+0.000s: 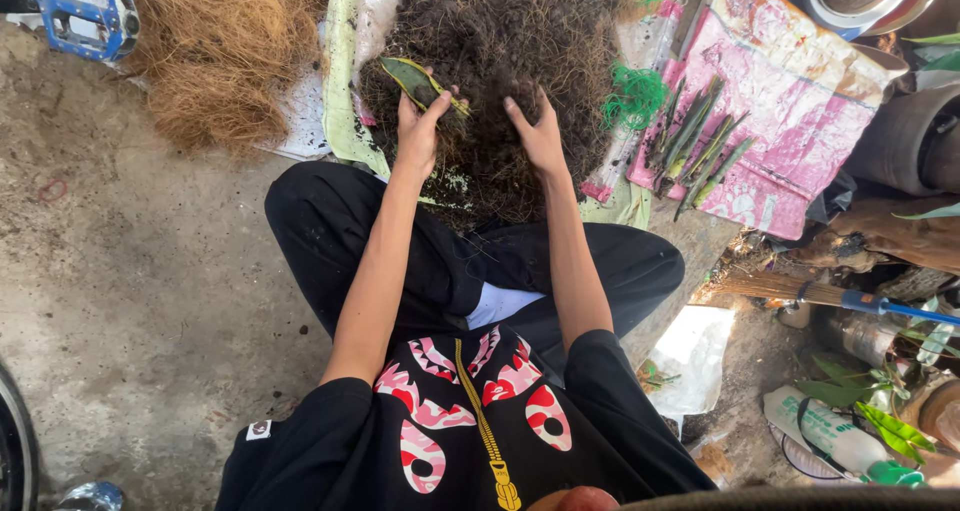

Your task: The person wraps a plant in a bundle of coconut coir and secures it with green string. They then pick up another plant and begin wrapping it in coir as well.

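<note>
Where I sit: cross-legged on the concrete floor (150, 271), black trousers, the heap right in front of my knees.

Heap: a dark mound of fibrous soil mix (500, 61) piled on a pale plastic sheet (340, 91).

Left hand (418, 136): its fingers (440, 99) are closed round a green leaf cutting (415, 79), which lies slantwise against the near-left slope of the mound, its tip pointing up and left.

Right hand (540, 136): flat on the mound, fingers spread and partly sunk into the mix, gripping nothing that I can make out.

Step in hand: as I judge it, I am packing the base of the cutting with the mix, one hand steadying the leaf and the other gathering the soil.

Next move calls for: a light grip on the leaf so it does not bruise, and a scoop of the loose mix drawn towards its base.

To my right: more green cuttings (700, 141) laid in a row on a pink printed sack (790, 101), well apart from my hands.

To my left: a pile of tan coconut fibre (215, 51), untouched.

Near my right knee: a broom with a blue handle (880, 306).
</note>
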